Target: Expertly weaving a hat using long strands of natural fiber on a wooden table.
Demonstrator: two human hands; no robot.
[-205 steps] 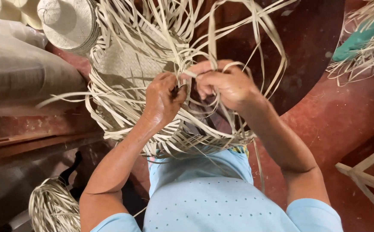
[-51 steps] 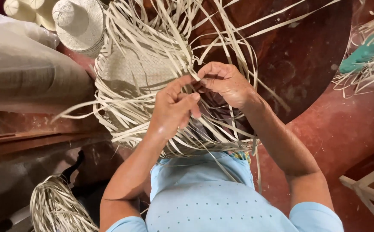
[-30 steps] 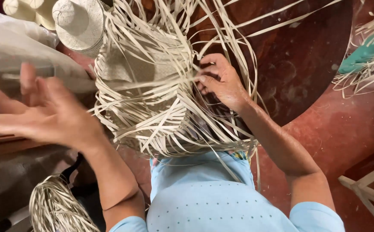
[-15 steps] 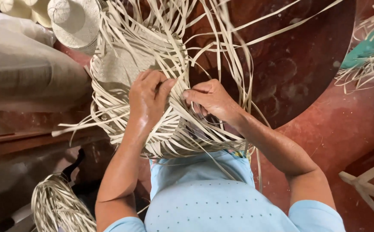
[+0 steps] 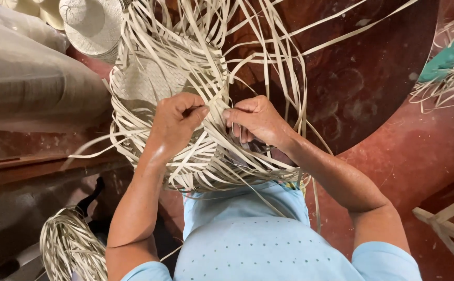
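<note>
Between both grips sits the half-woven straw piece [image 5: 169, 99]; left hand [image 5: 177, 122] and right hand [image 5: 255, 119] each pinch a strip at its edge. Loose strands [image 5: 268, 57] fan above, finished hats [image 5: 91, 23] upper left, straw bundle [image 5: 70, 244] below, red floor [image 5: 419, 151] w/ wood frame [image 5: 445, 224].

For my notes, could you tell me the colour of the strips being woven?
Pale straw-cream strips, clearest in the head view.

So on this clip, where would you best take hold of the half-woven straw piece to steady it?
Probably at the woven rim, where both hands already work: the left hand and right hand pinch strips at the edge of the half-woven straw piece. Come from the near side, fingers on the tight weave; the loose strips fanning away from the person would just bend.
</note>
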